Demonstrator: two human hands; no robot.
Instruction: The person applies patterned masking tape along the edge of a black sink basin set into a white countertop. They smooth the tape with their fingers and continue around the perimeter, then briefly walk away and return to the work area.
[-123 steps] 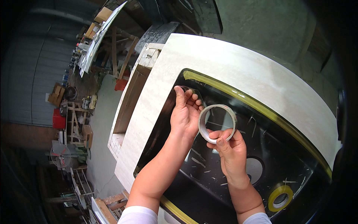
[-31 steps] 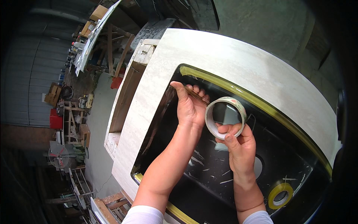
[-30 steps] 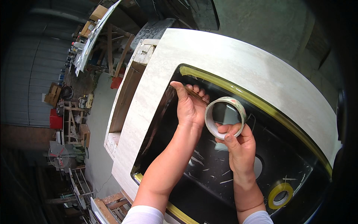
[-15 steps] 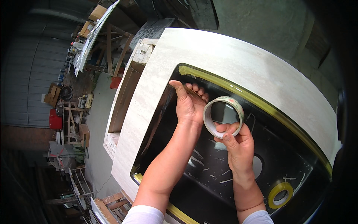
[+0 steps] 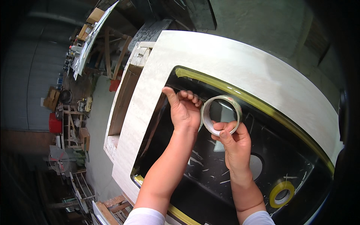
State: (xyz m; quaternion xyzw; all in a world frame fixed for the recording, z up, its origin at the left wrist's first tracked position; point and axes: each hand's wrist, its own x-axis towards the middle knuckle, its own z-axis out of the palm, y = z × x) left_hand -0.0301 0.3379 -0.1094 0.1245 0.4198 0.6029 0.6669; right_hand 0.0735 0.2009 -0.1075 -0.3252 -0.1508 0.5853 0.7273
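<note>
My right hand (image 5: 239,150) pinches a wide roll of clear tape (image 5: 205,122) by its lower rim, fingers inside the ring and thumb outside. To its left, my left hand (image 5: 185,114) is open, with the thumb raised apart and the other fingers slightly bent. A faint clear strip seems to run past those fingers from the roll; whether they touch it I cannot tell. Both hands are above a black sink (image 5: 277,150) set into a pale stone-look countertop (image 5: 148,93). Yellowish tape (image 5: 232,89) lines the sink's far edge.
A yellow tape roll (image 5: 274,195) lies in the sink, near its round drain hole (image 5: 256,167) and scattered pale scraps. Left of the countertop stands a wooden frame (image 5: 122,97). Farther left are a cluttered table (image 5: 90,41), a red box (image 5: 55,123) and a fan (image 5: 58,157).
Both hands and the clear tape roll have shifted slightly left in the view. The left hand also sits a little lower. The right hand keeps its hold on the roll.
</note>
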